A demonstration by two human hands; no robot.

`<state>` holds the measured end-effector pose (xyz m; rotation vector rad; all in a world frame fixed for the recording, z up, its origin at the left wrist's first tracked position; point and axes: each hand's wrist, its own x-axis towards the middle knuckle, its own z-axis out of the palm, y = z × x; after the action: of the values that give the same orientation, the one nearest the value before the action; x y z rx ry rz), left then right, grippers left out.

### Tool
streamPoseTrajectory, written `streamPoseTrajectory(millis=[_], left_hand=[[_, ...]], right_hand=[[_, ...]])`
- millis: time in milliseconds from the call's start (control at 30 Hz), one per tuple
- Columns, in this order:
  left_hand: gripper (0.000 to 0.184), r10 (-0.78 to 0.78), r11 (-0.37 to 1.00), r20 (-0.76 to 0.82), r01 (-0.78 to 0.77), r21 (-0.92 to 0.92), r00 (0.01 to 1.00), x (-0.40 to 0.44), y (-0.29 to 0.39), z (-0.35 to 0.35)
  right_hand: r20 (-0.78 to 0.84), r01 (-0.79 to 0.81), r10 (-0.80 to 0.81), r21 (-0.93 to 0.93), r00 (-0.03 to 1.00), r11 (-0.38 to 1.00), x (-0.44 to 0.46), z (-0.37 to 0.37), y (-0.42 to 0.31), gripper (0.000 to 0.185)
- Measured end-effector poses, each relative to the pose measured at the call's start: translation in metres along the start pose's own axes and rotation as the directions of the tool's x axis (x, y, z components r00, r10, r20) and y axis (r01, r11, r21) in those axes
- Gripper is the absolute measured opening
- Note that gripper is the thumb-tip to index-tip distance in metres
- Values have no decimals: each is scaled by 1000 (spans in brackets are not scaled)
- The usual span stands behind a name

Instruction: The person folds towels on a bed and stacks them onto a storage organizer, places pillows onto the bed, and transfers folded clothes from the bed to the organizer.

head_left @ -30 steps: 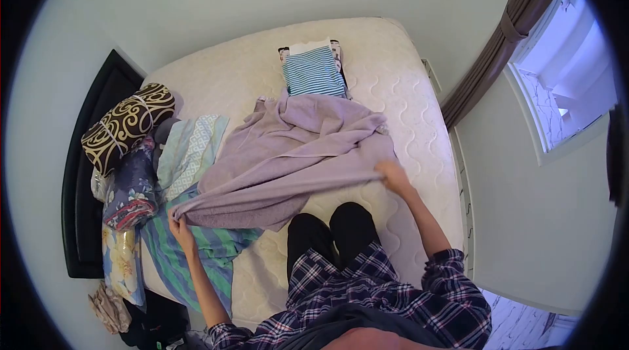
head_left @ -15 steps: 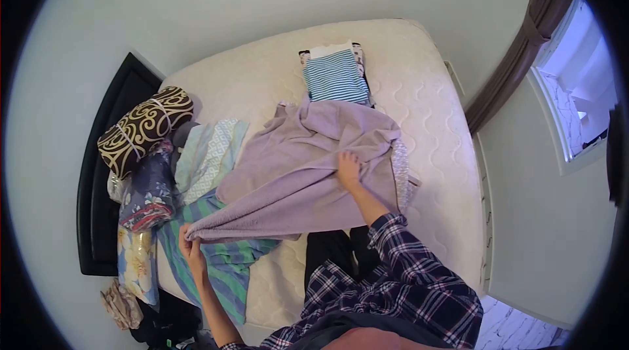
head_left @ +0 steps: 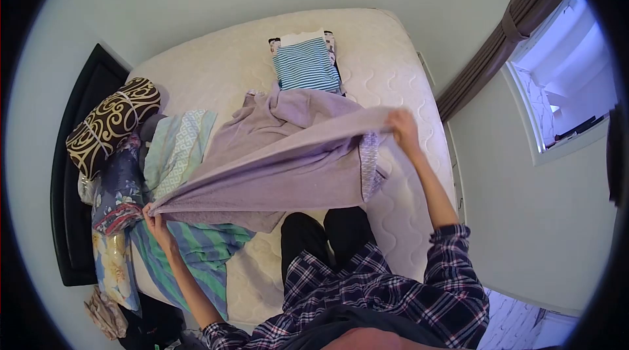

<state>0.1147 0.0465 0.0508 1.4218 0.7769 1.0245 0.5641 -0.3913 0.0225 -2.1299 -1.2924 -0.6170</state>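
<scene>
A mauve towel (head_left: 288,183) with a shiny patterned band near one end is stretched across the bed in front of my knees. My left hand (head_left: 154,215) grips one corner of it at the left, above a blue-and-green striped cloth (head_left: 203,261). At the right, my right hand (head_left: 402,128) is closed on another part of the towel's edge, raised off the mattress and slightly blurred. Between the hands the edge runs taut in a slanting fold. The far part of the towel lies rumpled on the bed, touching the folded clothes.
Folded clothes with a teal striped piece (head_left: 304,65) on top lie at the back of the mattress (head_left: 216,45). To the left are a tied brown patterned bundle (head_left: 113,127), wrapped bedding (head_left: 121,189), a pale green towel (head_left: 178,150) and a black headboard (head_left: 65,219). A curtain (head_left: 485,61) hangs beside the window.
My right hand has gone from resting on the towel's middle to holding its edge farther right, lifting it taut. My left hand keeps its corner. The view has shifted somewhat.
</scene>
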Motion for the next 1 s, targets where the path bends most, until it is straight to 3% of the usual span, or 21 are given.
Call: streamPoseTrajectory(millis=[33, 67, 100, 133, 267, 333, 467, 567, 633, 700, 767, 800, 833, 867, 933, 1000], left_hand=[[16, 0, 1000, -1, 0, -2, 1000, 0, -2, -3], [14, -3, 1000, -9, 3, 19, 1000, -1, -4, -5], [13, -5, 999, -21, 6, 38, 1000, -2, -6, -6], [13, -7, 999, -24, 8, 41, 1000, -5, -8, -7], [13, -16, 998, 80, 12, 58, 997, -7, -9, -14], [14, -7, 996, 95, -2, 89, 995, -9, 1, -13], [14, 43, 993, 97, -53, 107, 994, -2, 5, -11], [15, 1, 992, 67, -9, 124, 998, 12, -3, -9], [17, 69, 988, 86, -80, 130, 994, 26, -3, 0], [18, 58, 973, 96, -78, 217, 994, 38, 14, 10], [16, 135, 899, 181, -197, 391, 974, 57, 21, 16], [16, 141, 900, 171, -198, 388, 975, 64, 25, 19], [15, 148, 888, 165, -205, 413, 975, 69, 31, 22], [15, 155, 874, 162, -212, 437, 975, 73, 37, 25], [13, 126, 905, 113, -160, 393, 986, 62, 71, 46], [11, 117, 964, 56, -127, 235, 992, 57, 81, 52]], right_hand=[[125, 42, -46, 30, 991, 999, -38, 7, -2, 14], [302, -22, 16, 17, 953, 1000, -74, 12, -9, 11], [352, 43, -48, 22, 935, 999, -113, 27, -7, 11], [500, 1, 12, -26, 866, 1000, -140, 33, -16, 11], [559, -82, 111, -76, 822, 994, -209, 59, -33, 19], [542, -16, 101, -159, 834, 987, -209, 59, -49, 37], [527, -24, 88, -127, 845, 992, -195, 55, -58, 39], [586, 7, 147, -252, 797, 968, -194, 78, -49, 38], [581, -83, 347, -431, 737, 899, -203, 112, -25, 39], [518, -400, 573, -414, 634, 817, -174, 114, -5, 31], [114, -714, 732, -162, 672, 681, -143, 107, 32, 25], [192, -846, 837, -51, 513, 530, -89, 66, 35, 28], [-96, -785, 792, 104, 603, 610, -80, 60, 70, 31], [-193, -739, 782, 255, 593, 623, -58, 32, 94, 32], [-400, -445, 638, 476, 659, 758, -2, -52, 88, 32], [-467, -351, 669, 598, 578, 721, 37, -122, 47, 21]])
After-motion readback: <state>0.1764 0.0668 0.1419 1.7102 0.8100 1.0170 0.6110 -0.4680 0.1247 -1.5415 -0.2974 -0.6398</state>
